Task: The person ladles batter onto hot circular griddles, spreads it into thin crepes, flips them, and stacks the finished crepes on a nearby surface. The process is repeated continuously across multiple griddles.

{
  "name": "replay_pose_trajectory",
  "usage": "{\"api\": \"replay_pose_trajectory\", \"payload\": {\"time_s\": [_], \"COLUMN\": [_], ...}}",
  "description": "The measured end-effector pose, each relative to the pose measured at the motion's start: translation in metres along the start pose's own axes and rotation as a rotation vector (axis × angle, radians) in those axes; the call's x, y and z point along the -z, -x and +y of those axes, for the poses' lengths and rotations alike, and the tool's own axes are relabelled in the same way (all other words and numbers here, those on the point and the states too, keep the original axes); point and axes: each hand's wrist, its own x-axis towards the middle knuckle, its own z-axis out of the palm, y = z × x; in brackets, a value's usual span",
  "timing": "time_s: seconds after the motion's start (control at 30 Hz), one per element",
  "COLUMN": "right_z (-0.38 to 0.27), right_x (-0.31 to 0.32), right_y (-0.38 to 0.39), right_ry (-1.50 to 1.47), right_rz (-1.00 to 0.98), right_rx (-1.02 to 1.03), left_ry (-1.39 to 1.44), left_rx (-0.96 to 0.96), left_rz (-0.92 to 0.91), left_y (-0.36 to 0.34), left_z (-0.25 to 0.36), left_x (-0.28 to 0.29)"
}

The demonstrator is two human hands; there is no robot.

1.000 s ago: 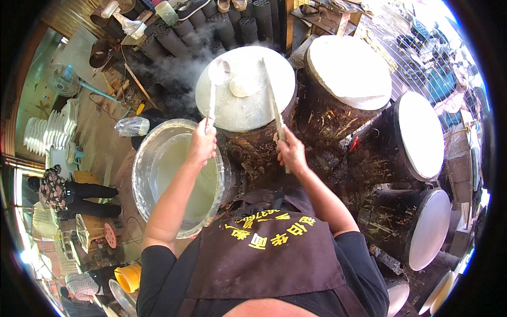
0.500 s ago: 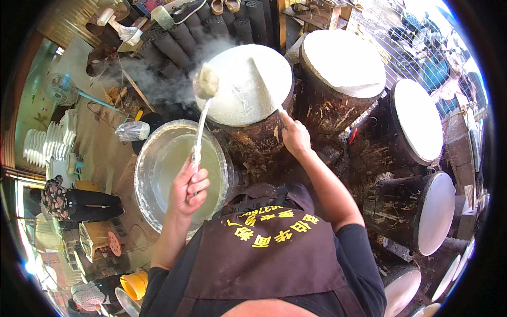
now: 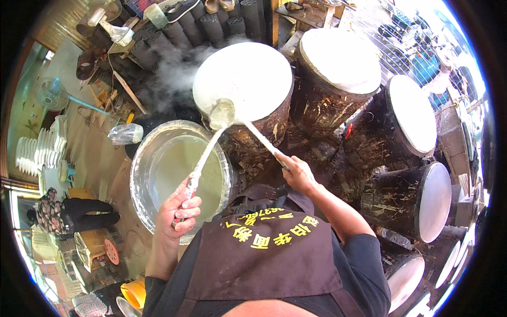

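My left hand is wrapped round the long pale handle of a ladle. The ladle's bowl hangs at the near left edge of a round white top on a dark drum. Closed on a thin pale stick-like tool is my right hand. Its far end reaches the near edge of the white top, close beside the ladle; that end's shape is lost in the glare. Below the ladle's handle stands a wide basin of pale, cloudy liquid.
More dark drums with white tops curve round to the right. Steam drifts at the back left, before stacked black cylinders. A fan, a stack of white dishes and another person are at the left.
The ladle has come down from the white top's left side toward its near edge. My right hand has moved down slightly, and its tool has swung left to meet the ladle.
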Motion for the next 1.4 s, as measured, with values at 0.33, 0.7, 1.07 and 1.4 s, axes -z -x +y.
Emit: {"api": "replay_pose_trajectory", "payload": {"time_s": [0.33,0.7,1.07,1.4], "right_z": [-0.123,0.155,0.172,0.107], "right_x": [0.057,0.240,0.328,0.261], "right_y": [-0.040,-0.135,-0.211,-0.075], "right_ry": [0.033,0.801,0.773,0.659], "right_rz": [-0.334,0.251,0.142,0.166], "right_rx": [0.497,-0.185,0.148,-0.022], "left_ry": [-0.291,-0.221,-0.012,-0.026], "left_rx": [0.168,0.057,-0.039,-0.046], "left_rz": [0.119,0.106,0.099,0.001], "left_y": [-0.084,-0.131,-0.138,-0.122], "left_z": [-0.030,-0.060,-0.086,-0.061], "left_x": [-0.020,-0.064,-0.096,-0.069]}}
